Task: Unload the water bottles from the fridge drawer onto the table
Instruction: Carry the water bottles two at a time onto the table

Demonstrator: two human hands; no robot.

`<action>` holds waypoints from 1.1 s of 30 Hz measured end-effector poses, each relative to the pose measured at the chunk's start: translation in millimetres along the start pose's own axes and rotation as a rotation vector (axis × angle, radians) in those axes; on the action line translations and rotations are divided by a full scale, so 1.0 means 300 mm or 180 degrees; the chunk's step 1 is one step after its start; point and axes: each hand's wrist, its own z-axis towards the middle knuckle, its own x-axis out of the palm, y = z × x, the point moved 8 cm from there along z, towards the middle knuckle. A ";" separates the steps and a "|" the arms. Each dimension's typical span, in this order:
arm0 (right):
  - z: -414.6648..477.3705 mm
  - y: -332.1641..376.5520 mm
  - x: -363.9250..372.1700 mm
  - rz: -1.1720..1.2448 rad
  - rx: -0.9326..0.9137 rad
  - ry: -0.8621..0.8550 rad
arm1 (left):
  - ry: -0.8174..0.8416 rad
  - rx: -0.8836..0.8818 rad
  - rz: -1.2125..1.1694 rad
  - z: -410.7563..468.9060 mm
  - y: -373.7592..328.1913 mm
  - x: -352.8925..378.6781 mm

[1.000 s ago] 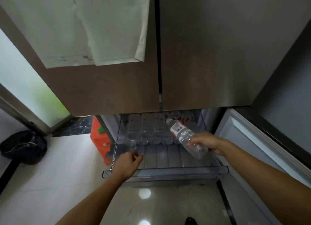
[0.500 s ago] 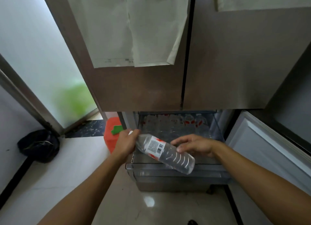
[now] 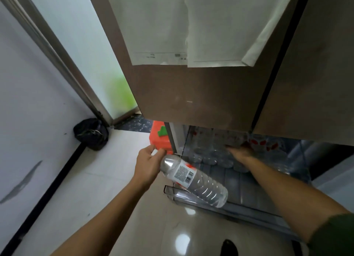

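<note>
My left hand (image 3: 147, 163) grips the neck end of a clear water bottle (image 3: 193, 179) with a white barcode label. The bottle lies tilted, its base over the front rim of the open fridge drawer (image 3: 172, 193). My right hand (image 3: 239, 152) reaches deep into the drawer among several more clear bottles (image 3: 208, 154) lying at the back. Its fingers sit under the fridge door edge, so I cannot tell whether they grasp a bottle.
Brown fridge doors (image 3: 191, 98) with white papers (image 3: 183, 25) hang overhead. An orange box (image 3: 159, 140) stands left of the drawer. A black bag (image 3: 91, 134) lies in the wall corner. Glossy tiled floor (image 3: 95, 188) spreads below. The table is out of view.
The bottle passed from my right hand to my left hand alone. My right hand let go and went back deep into the drawer. My view swung left.
</note>
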 end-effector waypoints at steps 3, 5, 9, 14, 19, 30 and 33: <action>-0.036 -0.013 -0.049 -0.0147 0.0027 -0.0037 | 0.0023 -0.0100 -0.0008 0.025 0.010 0.013; -0.103 -0.041 -0.099 -0.0300 0.0037 -0.0035 | 0.0066 -0.0129 0.0067 0.042 0.009 0.029; -0.260 -0.151 -0.205 -0.1043 0.0058 -0.0042 | 0.0304 0.0201 0.0500 0.064 -0.038 0.107; -0.357 -0.279 -0.342 -0.1947 0.0090 -0.0242 | 0.0519 0.0645 0.1170 0.048 -0.031 0.203; -0.350 -0.275 -0.306 -0.2624 -0.0308 -0.0266 | 0.0503 0.0636 0.1256 0.025 0.003 0.228; -0.222 -0.192 -0.142 -0.2937 -0.1432 -0.0380 | 0.0456 0.0580 0.1949 0.016 0.084 0.225; -0.220 -0.122 -0.113 -0.2735 -0.1836 -0.0517 | 0.0403 0.0478 0.1895 0.046 0.118 0.215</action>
